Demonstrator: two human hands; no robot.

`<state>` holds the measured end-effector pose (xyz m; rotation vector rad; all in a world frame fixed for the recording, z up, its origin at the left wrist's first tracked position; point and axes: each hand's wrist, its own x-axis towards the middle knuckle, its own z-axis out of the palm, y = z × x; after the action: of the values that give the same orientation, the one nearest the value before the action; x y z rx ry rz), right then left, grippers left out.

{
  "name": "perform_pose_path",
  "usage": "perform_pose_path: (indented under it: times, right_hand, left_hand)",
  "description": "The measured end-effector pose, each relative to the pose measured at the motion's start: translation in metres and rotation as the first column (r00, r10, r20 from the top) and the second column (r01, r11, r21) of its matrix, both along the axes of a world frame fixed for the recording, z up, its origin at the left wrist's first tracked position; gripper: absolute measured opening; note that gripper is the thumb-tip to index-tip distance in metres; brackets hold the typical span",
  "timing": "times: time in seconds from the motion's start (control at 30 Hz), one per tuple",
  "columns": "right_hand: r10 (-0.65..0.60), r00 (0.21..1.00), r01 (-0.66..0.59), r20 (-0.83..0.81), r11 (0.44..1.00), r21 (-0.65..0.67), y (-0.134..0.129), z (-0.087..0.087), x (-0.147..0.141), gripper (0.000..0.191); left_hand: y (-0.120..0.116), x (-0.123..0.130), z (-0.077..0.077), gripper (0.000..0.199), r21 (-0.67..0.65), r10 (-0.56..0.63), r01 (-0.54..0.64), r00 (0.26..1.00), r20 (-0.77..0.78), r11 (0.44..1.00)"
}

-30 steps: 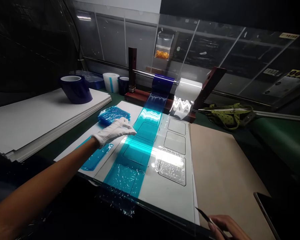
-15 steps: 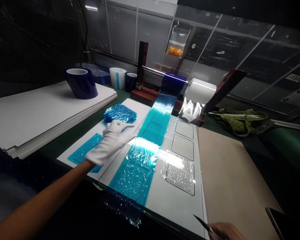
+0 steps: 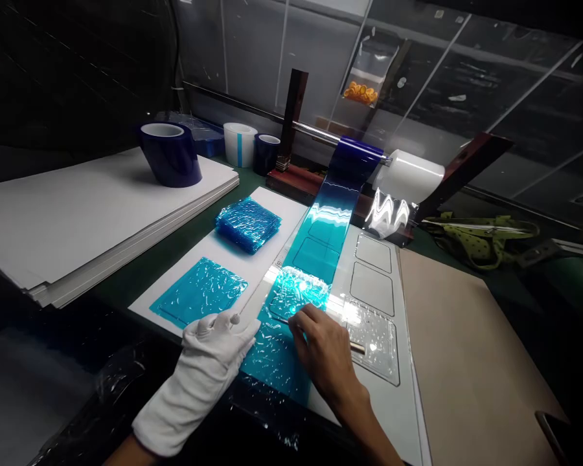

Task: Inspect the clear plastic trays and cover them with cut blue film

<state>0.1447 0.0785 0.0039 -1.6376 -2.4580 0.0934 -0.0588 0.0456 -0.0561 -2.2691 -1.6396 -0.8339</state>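
Where the blue film lies over the white template board, the gloved left hand presses it flat while the bare right hand pinches a thin blade; it looks flimsy and clingy, best held at its edges.

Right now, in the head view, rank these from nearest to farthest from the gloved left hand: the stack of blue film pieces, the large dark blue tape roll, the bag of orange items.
1. stack of blue film pieces: just beyond the left hand, on the white sheet.
2. large dark blue tape roll: far left, on the white boards.
3. bag of orange items: at the back, behind the clear panel.
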Motion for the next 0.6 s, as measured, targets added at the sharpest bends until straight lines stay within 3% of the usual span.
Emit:
perform_pose_path:
  times: [0.23, 0.37, 0.43, 0.53, 0.6]
  right_hand:
    - [0.054, 0.994, -0.052, 0.092, 0.998, -0.022, 0.021, -0.003, -0.028, 0.023]
    - [0.058, 0.99, -0.052, 0.13, 0.997, -0.048, 0.021, -0.003, -0.02, 0.022]
    - [0.048, 0.988, -0.039, 0.149, 0.997, -0.061, 0.017, -0.002, -0.007, 0.02]
    - [0.013, 0.984, 0.0, 0.179, 0.997, -0.072, 0.006, 0.001, 0.023, 0.018]
    - [-0.014, 0.98, 0.03, 0.198, 0.997, -0.076, -0.004, 0.002, 0.045, 0.019]
  left_hand:
    - [-0.003, 0.003, -0.001, 0.02, 0.05, 0.033, -0.029, 0.996, -0.079, 0.998]
    - [-0.001, 0.005, -0.002, 0.014, 0.043, 0.071, -0.069, 0.996, -0.047, 0.997]
    - [-0.003, 0.003, -0.003, 0.022, 0.038, 0.146, -0.145, 0.989, -0.007, 0.989]
    - [-0.016, -0.005, 0.001, 0.038, -0.079, 0.229, -0.22, 0.961, 0.156, 0.972]
    - [-0.031, -0.013, 0.004, 0.042, -0.285, 0.268, -0.173, 0.902, 0.338, 0.943]
